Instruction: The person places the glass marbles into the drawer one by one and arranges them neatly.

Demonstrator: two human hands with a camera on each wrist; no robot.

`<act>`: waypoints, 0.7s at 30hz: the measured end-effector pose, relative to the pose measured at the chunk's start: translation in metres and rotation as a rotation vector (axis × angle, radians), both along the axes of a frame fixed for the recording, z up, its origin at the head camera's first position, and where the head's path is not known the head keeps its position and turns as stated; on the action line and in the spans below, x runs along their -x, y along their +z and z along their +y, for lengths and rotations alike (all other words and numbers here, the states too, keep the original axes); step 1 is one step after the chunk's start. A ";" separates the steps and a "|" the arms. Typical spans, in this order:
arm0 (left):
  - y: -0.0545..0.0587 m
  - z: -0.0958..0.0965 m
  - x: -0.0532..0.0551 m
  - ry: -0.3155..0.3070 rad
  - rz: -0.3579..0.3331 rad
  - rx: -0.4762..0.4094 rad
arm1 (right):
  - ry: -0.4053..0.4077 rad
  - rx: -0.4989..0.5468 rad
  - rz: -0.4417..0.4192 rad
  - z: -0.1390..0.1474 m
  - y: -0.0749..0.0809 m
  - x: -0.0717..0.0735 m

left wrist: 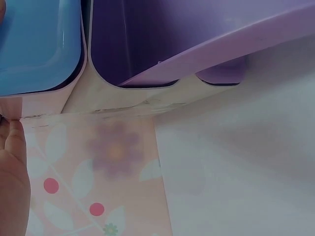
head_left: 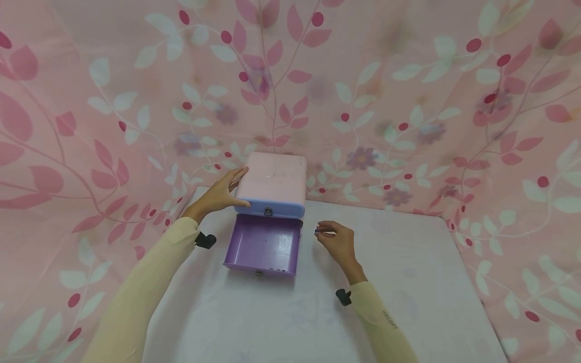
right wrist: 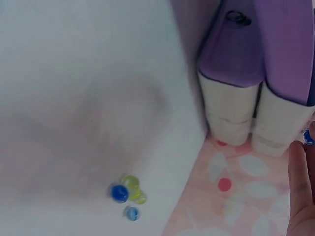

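A small drawer cabinet [head_left: 272, 176] has a pink top and a blue upper drawer front [head_left: 283, 208] with a round knob. Below it, a purple drawer [head_left: 263, 244] is pulled far out. My left hand [head_left: 220, 192] rests on the cabinet's left side, its thumb stretched across the blue front's corner. To the right of the purple drawer, my right hand [head_left: 337, 243] hovers above the table, pinching a small blue marble [right wrist: 308, 137]. The right wrist view shows a dark blue marble [right wrist: 119, 193], yellow marbles [right wrist: 131, 182] and a light blue marble [right wrist: 132, 213] on the white surface.
A white cloth [head_left: 408, 282] covers the table, and pink floral fabric [head_left: 386, 101] hangs behind and beside it. Several small dark spots [head_left: 278, 270] show near the purple drawer's front right corner; too small to tell what they are. Another purple drawer front [right wrist: 231, 59] stands beside the pulled-out one.
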State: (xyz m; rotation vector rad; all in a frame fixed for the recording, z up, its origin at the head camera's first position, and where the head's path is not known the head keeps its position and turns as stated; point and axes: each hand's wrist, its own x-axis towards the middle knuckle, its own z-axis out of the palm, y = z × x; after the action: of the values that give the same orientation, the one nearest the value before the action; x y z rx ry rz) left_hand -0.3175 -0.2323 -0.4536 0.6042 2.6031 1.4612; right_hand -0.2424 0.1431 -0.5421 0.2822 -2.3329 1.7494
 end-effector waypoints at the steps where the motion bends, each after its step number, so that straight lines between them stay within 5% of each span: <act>1: -0.001 0.000 0.001 0.001 0.002 0.002 | 0.016 0.022 0.009 -0.003 0.002 -0.001; 12: -0.001 -0.003 0.001 -0.009 0.014 0.004 | 0.119 0.178 0.112 -0.026 0.020 -0.007; 21: -0.003 -0.004 0.002 -0.010 0.007 0.003 | 0.198 0.170 0.131 -0.046 0.045 -0.024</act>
State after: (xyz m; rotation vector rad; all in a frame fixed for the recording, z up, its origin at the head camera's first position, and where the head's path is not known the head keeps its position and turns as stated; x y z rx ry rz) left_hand -0.3193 -0.2358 -0.4563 0.6213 2.6031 1.4550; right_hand -0.2182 0.0969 -0.4969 0.5972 -2.1112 1.9406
